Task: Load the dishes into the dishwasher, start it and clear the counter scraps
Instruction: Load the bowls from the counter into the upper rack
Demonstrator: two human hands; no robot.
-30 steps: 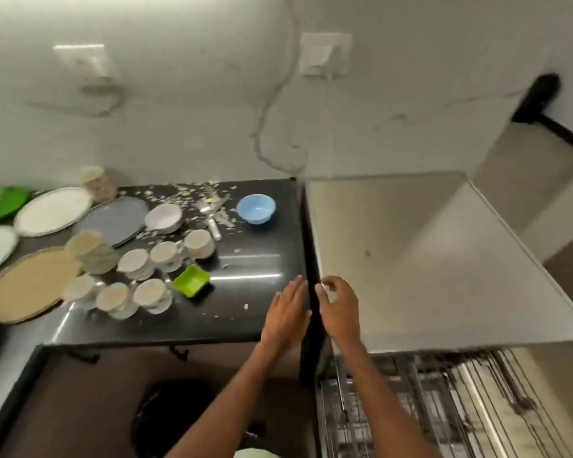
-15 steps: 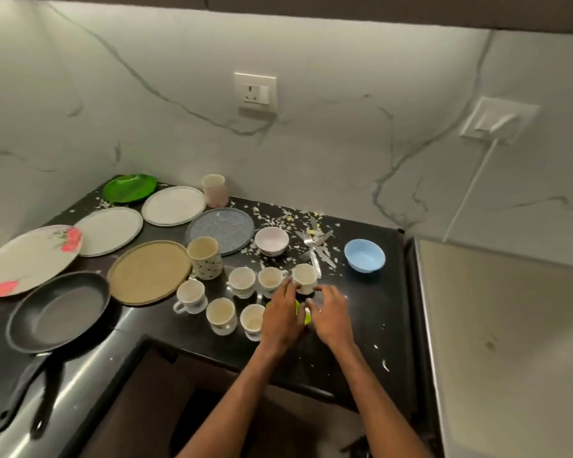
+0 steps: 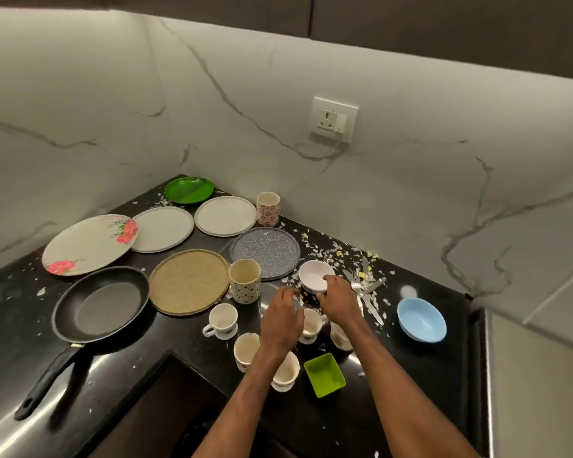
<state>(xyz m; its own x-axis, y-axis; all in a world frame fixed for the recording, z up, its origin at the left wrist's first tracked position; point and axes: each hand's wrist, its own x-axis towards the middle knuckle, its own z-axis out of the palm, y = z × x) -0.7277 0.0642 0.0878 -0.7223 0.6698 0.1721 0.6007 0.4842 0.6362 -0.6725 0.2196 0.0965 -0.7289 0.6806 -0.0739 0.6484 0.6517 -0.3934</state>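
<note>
Reaching across the dark surface [image 3: 411,375], the right hand [image 3: 339,300] has its fingers curled over the near rim of the small white bowl [image 3: 313,274], thumb underneath, in what looks like a pinch on the lip. The bowl sits far of the cluster of small cups, just right of the speckled grey plate [image 3: 265,252] and left of the cutlery [image 3: 366,285], with pale scraps [image 3: 331,254] scattered round it.

The left hand [image 3: 280,322] hovers over one of the cups [image 3: 310,325], fingers loosely bent and holding nothing I can make out; whether the thumb touches that cup is unclear.

I'd judge the bowl light, rigid and breakable, with a smooth glaze that may be slick if greasy. A rim pinch should lift it, though cupping the wall or base with the other hand would be safer on the way to the dishwasher. The cups stand close together, so lifting straight up avoids knocking them.
</note>
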